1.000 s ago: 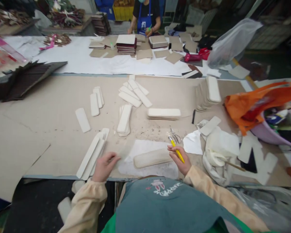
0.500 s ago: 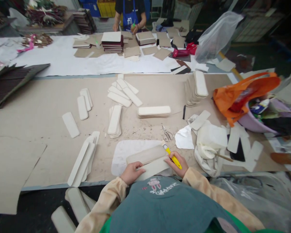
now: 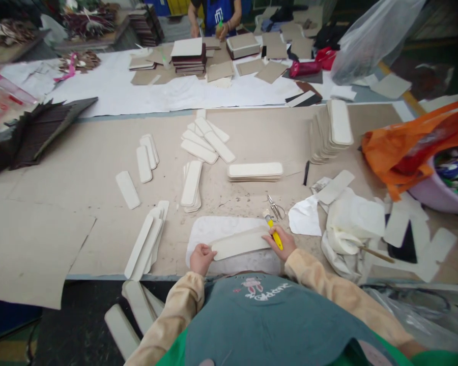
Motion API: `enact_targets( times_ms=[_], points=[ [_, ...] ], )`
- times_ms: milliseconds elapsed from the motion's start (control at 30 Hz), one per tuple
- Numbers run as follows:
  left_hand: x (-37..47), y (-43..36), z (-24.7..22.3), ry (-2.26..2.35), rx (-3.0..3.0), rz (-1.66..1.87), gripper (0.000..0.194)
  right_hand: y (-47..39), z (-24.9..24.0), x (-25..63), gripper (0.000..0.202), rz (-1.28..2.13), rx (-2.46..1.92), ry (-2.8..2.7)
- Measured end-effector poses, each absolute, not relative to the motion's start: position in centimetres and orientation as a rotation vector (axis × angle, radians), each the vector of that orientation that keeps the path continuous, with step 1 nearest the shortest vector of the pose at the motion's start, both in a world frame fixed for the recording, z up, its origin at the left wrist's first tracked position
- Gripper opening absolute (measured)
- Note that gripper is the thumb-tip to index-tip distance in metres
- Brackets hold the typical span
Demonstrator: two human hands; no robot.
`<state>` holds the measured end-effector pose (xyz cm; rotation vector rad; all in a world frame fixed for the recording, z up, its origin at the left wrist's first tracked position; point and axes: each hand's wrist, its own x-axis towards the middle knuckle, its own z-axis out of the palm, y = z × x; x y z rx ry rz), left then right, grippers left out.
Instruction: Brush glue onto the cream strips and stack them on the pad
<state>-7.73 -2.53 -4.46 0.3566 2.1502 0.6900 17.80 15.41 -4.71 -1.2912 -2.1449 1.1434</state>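
Observation:
My left hand (image 3: pixel 202 258) pinches the left end of a long off-white strip (image 3: pixel 242 244) between thumb and fingers. My right hand (image 3: pixel 283 243), closed round a brush (image 3: pixel 276 237) with a yellow handle, has its fingertips at the strip's right end. The brush's pale bristles point away from me. Under the strip is a white sheet (image 3: pixel 198 231) with rounded corners; whether the strip presses on it or is held just above, I cannot tell. Small scissors (image 3: pixel 277 208) lie beyond the brush tip, beside a crumpled white piece (image 3: pixel 305 216).
Longer strips (image 3: pixel 145 244) lie fanned at the left. Short rounded pieces form stacks (image 3: pixel 255 172) in the middle and a tall stack (image 3: pixel 338 124) at the right. A white cloth bundle (image 3: pixel 347 223) and an orange bag (image 3: pixel 412 140) flank my right side. Across the table stands a person (image 3: pixel 216 18).
Both hands have moved the strip forward from the table's near edge, over the strip lying on the white sheet. The view has shifted, so the table things appear further right.

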Motion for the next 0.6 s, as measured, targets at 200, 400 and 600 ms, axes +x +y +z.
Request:
enact_targets(
  times_ms=[200, 400, 600],
  points=[
    [-7.9, -2.3, -4.9, 2.301, 0.416, 0.569, 0.025, 16.3, -5.9, 17.1, 0.025, 1.050, -1.241, -2.270],
    [-8.0, -2.1, -5.0, 2.316, 0.457, 0.459, 0.024, 16.4, -7.1, 16.9, 0.024, 0.978, -1.249, -2.297],
    [-8.1, -2.0, -5.1, 2.311, 0.499, 0.401, 0.023, 16.4, -7.9, 16.8, 0.018, 0.897, -1.187, -2.326]
  ],
)
